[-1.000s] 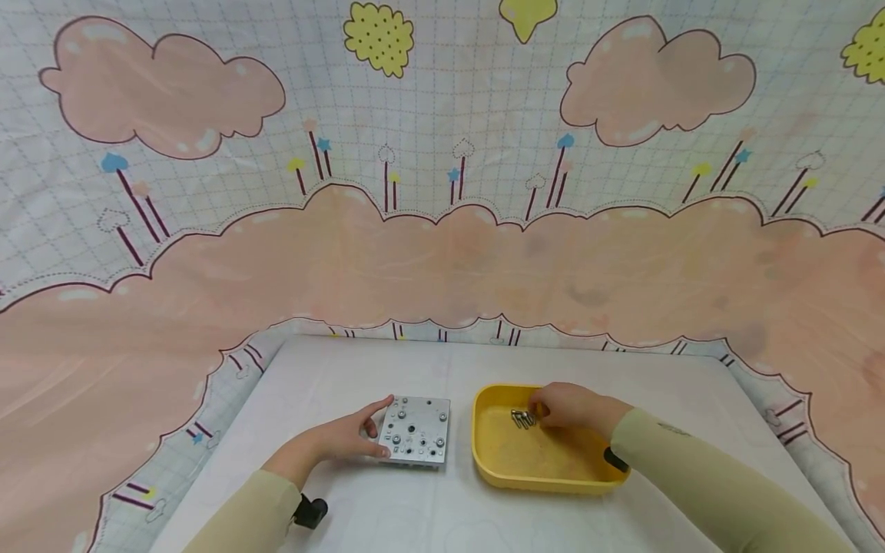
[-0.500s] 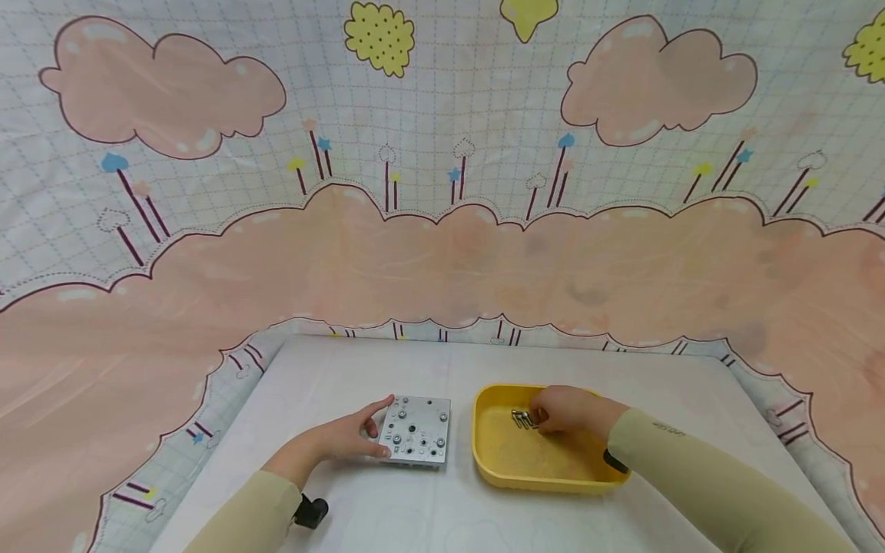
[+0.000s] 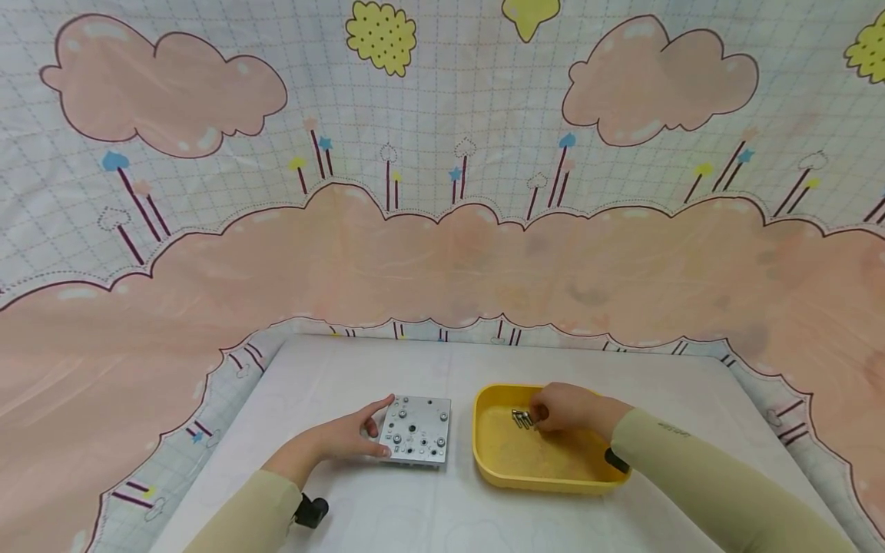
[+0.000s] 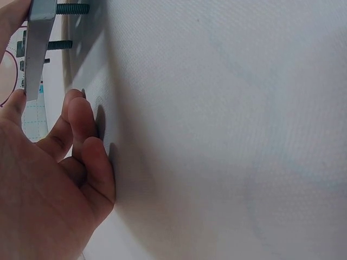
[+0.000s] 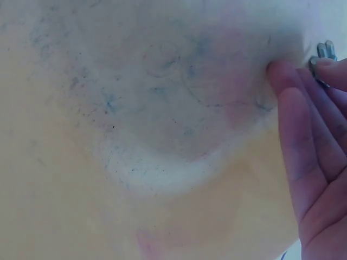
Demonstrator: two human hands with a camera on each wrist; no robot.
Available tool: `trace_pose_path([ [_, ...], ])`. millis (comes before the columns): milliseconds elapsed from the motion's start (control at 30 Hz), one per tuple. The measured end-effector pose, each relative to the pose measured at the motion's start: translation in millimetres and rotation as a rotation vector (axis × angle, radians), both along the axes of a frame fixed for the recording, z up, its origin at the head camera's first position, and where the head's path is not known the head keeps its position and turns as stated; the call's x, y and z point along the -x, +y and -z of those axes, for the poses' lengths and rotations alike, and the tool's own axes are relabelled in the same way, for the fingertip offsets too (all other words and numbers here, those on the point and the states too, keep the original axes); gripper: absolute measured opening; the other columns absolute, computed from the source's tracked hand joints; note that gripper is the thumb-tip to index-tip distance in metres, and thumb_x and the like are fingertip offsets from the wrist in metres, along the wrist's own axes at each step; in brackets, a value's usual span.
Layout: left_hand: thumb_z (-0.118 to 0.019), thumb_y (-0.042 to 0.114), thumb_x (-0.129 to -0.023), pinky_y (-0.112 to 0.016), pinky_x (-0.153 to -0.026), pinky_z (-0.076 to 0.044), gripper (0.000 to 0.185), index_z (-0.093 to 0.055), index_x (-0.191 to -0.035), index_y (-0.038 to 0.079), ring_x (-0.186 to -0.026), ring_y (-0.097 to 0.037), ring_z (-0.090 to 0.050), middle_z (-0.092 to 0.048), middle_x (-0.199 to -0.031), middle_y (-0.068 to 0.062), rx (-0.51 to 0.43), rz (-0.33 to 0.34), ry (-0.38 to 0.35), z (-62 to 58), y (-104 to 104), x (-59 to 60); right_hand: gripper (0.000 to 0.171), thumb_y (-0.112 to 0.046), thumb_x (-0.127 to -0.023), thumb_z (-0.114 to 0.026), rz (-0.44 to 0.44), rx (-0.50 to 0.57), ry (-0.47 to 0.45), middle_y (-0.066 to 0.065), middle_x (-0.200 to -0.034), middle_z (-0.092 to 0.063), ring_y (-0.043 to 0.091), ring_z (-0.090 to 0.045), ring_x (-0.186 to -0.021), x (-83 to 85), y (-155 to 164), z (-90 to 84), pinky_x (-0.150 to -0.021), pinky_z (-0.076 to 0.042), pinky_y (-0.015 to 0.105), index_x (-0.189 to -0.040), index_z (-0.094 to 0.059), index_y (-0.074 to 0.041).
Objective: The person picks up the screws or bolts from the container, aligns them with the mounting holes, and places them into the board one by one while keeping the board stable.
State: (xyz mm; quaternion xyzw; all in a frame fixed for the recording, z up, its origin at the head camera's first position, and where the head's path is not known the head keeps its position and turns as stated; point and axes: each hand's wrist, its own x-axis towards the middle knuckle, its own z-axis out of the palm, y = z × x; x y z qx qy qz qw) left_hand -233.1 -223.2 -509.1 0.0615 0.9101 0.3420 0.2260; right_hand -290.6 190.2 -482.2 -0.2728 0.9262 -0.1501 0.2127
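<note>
A square metal plate [image 3: 417,430] with holes and several screws in it lies on the white table. My left hand [image 3: 346,438] holds its left edge, index finger at the far corner and thumb at the near corner. In the left wrist view the plate [image 4: 37,49] shows edge-on with screw shafts below it, and my left hand [image 4: 59,162] has its other fingers curled on the table. My right hand [image 3: 563,407] is inside the yellow tray [image 3: 546,472], fingertips pinching at a small cluster of screws [image 3: 522,418]. The right wrist view shows the right hand [image 5: 314,141] with its fingertips on the screws [image 5: 323,51].
The white table [image 3: 387,369] is ringed by a cloth backdrop [image 3: 442,230] with pink clouds. The tray sits just right of the plate. Black wrist camera mounts [image 3: 311,511] show on my sleeves.
My right hand has shifted only slightly over the screws in the tray. The left hand and the plate have stayed put.
</note>
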Motion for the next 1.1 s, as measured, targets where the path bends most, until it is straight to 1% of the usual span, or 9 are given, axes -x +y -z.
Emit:
trace_pose_path([
  [267,-0.086,0.040,-0.074,-0.041,-0.082,-0.035,0.103,-0.027,-0.158,0.029,-0.094,-0.021,-0.046,-0.049,-0.102,-0.002,-0.009,0.009,0.001,-1.3,-0.5,-1.0,0.009,-0.010,-0.087,-0.073,0.005,0.090,-0.041,-0.006,-0.080,-0.059,0.013,-0.055,-0.073,-1.3,0.6,-5.6,-0.066,-0.048,0.028,-0.087,-0.068,-0.017],
  [533,-0.085,0.042,-0.075,-0.042,-0.082,-0.035,0.103,-0.026,-0.158,0.029,-0.095,-0.021,-0.046,-0.049,-0.102,-0.002,0.001,0.020,0.004,-1.6,-0.9,-0.2,0.005,-0.010,-0.090,-0.072,0.047,0.168,-0.087,-0.003,-0.083,-0.062,0.016,-0.060,-0.069,-0.3,0.0,-11.2,-0.062,-0.052,0.030,-0.092,-0.070,-0.015],
  [800,-0.086,0.042,-0.075,-0.043,-0.084,-0.035,0.103,-0.026,-0.158,0.030,-0.096,-0.021,-0.046,-0.049,-0.103,-0.002,-0.010,0.014,0.000,-2.8,0.3,0.7,0.005,-0.011,-0.091,-0.071,0.006,0.227,-0.084,-0.001,-0.080,-0.064,0.021,-0.063,-0.067,6.1,-3.0,-18.0,-0.060,-0.053,0.032,-0.096,-0.071,-0.011],
  [933,-0.086,0.042,-0.075,-0.043,-0.084,-0.035,0.103,-0.026,-0.158,0.030,-0.096,-0.021,-0.046,-0.049,-0.103,-0.002,-0.003,0.014,0.002,-2.6,0.0,0.4,0.006,-0.011,-0.092,-0.070,0.003,0.248,-0.076,0.002,-0.082,-0.066,0.024,-0.064,-0.070,10.6,-7.2,-22.8,-0.061,-0.054,0.032,-0.098,-0.072,-0.010],
  [1100,-0.086,0.041,-0.075,-0.043,-0.083,-0.035,0.103,-0.026,-0.158,0.028,-0.096,-0.022,-0.046,-0.049,-0.103,-0.003,-0.007,0.019,0.000,-1.7,-0.8,0.6,0.009,-0.011,-0.093,-0.069,0.000,0.280,-0.074,0.004,-0.085,-0.067,0.025,-0.065,-0.074,14.7,-16.6,-30.0,-0.064,-0.054,0.030,-0.101,-0.073,-0.008],
])
